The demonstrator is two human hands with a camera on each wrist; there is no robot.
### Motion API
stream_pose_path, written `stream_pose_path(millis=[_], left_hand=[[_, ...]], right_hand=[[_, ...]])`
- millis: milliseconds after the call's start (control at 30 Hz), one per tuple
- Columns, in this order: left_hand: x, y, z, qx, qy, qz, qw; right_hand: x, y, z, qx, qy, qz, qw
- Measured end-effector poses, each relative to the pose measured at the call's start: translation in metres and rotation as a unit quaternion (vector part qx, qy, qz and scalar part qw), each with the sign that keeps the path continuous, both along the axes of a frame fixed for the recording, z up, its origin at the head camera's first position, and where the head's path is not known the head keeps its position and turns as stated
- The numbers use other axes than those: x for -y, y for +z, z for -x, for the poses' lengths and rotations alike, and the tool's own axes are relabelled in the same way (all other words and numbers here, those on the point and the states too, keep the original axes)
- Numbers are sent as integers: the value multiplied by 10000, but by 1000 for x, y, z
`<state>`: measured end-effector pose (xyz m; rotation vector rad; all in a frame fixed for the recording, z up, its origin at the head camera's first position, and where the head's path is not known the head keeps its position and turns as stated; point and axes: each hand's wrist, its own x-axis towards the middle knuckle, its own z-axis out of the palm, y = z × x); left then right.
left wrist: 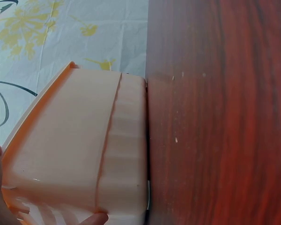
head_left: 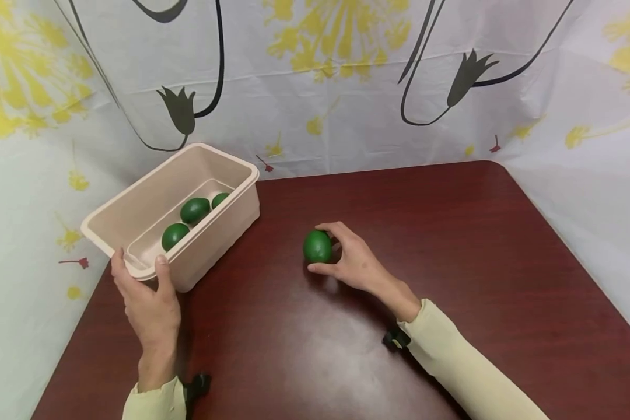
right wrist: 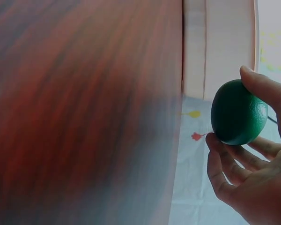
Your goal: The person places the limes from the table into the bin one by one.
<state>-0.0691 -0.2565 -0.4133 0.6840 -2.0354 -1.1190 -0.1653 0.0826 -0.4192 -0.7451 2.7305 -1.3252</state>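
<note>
My right hand (head_left: 358,262) pinches a glossy dark green lime (head_left: 317,247) between thumb and fingertips. In the right wrist view, the lime (right wrist: 239,112) is held off the tabletop, with the thumb on one side and fingertips on the other. My left hand (head_left: 151,309) grips the near end of a beige plastic bin (head_left: 221,240), its thumb on the rim and other fingers at the end wall. Part of that hand is cut off in the left wrist view, beside the bin's outer wall (left wrist: 65,131). Three limes (head_left: 195,210) lie inside the bin, one partly hidden by its side wall.
The dark red-brown table (head_left: 451,245) extends to the right of both hands. Behind it and at the sides hangs a white cloth (head_left: 341,122) with yellow and grey flower prints. The bin stands at the table's left back edge. Dark straps sit at both cuffs.
</note>
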Motion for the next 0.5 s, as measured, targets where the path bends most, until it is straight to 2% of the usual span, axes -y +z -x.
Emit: stream_pose_path(millis=[500], left_hand=[[2,-1,0,-16,6,41,10000]], right_hand=[[16,1,1,-188,31,368,9991]])
